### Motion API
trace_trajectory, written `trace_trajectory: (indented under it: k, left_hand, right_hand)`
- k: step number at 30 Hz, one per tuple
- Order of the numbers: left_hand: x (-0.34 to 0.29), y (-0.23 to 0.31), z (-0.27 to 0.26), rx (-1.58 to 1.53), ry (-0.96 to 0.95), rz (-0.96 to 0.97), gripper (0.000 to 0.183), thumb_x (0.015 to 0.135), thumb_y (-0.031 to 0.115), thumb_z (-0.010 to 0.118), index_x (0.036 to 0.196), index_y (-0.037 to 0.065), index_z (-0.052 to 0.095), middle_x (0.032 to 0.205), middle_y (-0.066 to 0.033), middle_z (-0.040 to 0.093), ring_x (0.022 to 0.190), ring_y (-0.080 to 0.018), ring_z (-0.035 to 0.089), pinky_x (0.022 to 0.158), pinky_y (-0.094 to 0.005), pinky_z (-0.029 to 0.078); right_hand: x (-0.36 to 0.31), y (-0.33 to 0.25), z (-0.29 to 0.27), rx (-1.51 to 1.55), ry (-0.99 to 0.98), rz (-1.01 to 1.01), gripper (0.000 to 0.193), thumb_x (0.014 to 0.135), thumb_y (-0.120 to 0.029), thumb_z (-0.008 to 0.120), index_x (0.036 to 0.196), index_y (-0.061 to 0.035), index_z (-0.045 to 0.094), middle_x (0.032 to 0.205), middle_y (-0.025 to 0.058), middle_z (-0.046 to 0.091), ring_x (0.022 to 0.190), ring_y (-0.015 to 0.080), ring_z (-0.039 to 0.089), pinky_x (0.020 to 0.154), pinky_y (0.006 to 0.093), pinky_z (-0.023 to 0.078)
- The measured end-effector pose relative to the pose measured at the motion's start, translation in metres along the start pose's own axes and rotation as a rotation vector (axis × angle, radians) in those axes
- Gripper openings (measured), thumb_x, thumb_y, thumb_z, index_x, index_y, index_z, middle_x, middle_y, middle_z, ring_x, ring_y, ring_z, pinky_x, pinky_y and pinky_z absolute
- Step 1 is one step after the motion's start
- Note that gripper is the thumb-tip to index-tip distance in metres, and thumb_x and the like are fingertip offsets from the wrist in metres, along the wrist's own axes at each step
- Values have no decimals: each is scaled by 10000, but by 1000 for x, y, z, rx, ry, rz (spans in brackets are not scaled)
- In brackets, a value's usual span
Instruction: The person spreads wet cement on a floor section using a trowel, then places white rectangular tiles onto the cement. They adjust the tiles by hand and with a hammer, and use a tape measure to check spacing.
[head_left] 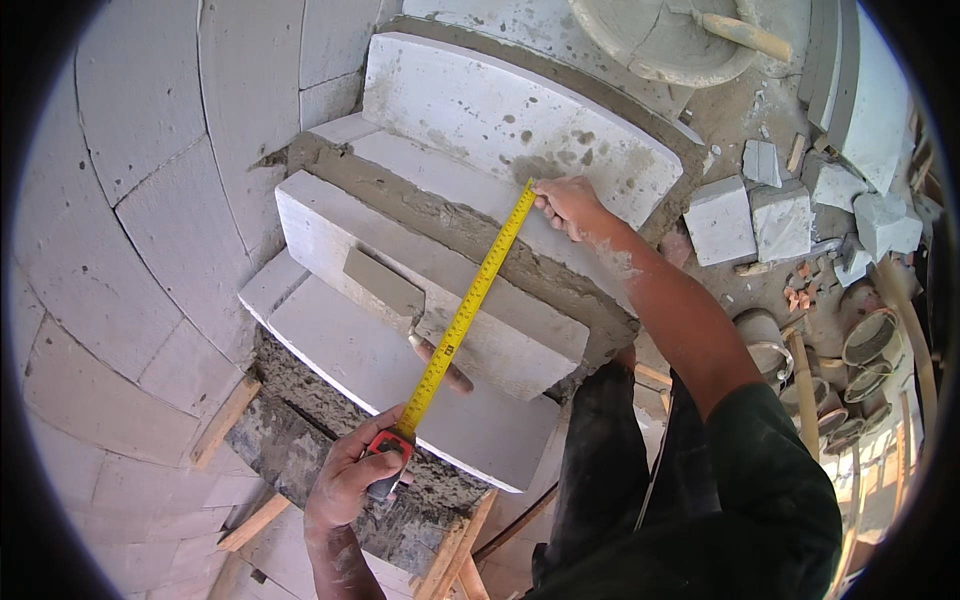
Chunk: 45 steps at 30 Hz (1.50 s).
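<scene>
A yellow tape measure (472, 303) is stretched across a row of pale blocks. Its red and black case sits in my left hand (352, 468), fingers wrapped around it, over the front edge of the lowest block (480, 445). My right hand (568, 204) pinches the blade's far end beside a large white block (500, 110) marked with damp spots. Below the blade runs a band of grey mortar (420, 205), then a raised narrow block (430, 270). A trowel (388, 287) with a wooden handle lies on the blocks, its handle passing partly under the blade.
A block wall (140, 200) rises on the left. At the top right stands a round mortar basin (660, 50) with a wooden-handled tool. Broken block pieces (750, 215) and several buckets (765, 345) are on the right. Wooden props (455, 545) stand below the blocks.
</scene>
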<state>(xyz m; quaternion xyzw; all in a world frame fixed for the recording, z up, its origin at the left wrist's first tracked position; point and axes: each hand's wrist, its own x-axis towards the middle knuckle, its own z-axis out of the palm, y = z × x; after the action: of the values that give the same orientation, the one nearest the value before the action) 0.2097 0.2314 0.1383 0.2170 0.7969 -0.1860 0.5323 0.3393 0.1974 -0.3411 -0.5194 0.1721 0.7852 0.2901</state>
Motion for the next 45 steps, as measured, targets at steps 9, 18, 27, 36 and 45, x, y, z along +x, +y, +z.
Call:
trace_trajectory:
  k: [9, 18, 27, 36, 45]
  left_hand:
    - [0, 43, 1, 51, -33, -18, 1062, 838, 603, 716, 1536, -144, 426, 1066, -230, 712, 675, -293, 778, 452, -286, 599]
    - [30, 48, -12, -149, -102, -93, 1058, 854, 615, 709, 1541, -134, 416, 1070, -223, 723, 669, -298, 778, 453, -299, 621]
    - [38, 50, -19, -166, 83, -40, 1023, 822, 635, 645, 1410, -193, 515, 914, -271, 733, 515, -334, 714, 389, -342, 574]
    - [62, 57, -16, -198, 142, -19, 956, 883, 647, 597, 1376, -172, 567, 918, -317, 730, 492, -344, 705, 383, -338, 573]
    - [120, 68, 8, -139, 83, -63, 992, 886, 619, 591, 1435, -201, 490, 972, -286, 736, 530, -318, 719, 384, -315, 563]
  right_hand:
    - [27, 9, 31, -145, 53, -97, 263, 891, -123, 745, 669, -14, 655, 586, 72, 586, 420, 143, 467, 378, 337, 299]
    - [73, 41, 34, -220, 261, -293, 253, 921, -170, 781, 783, 27, 702, 679, 104, 670, 479, 168, 542, 437, 349, 409]
    - [53, 28, 29, -307, 209, -173, 269, 888, -293, 772, 842, -29, 798, 745, 115, 779, 716, 254, 756, 744, 378, 588]
    - [51, 24, 25, -280, 139, -178, 244, 935, -245, 773, 875, -9, 776, 744, 101, 779, 581, 170, 670, 593, 333, 534]
    - [47, 22, 22, -231, 88, -161, 226, 953, -221, 760, 909, 1, 764, 745, 98, 781, 535, 141, 648, 556, 324, 525]
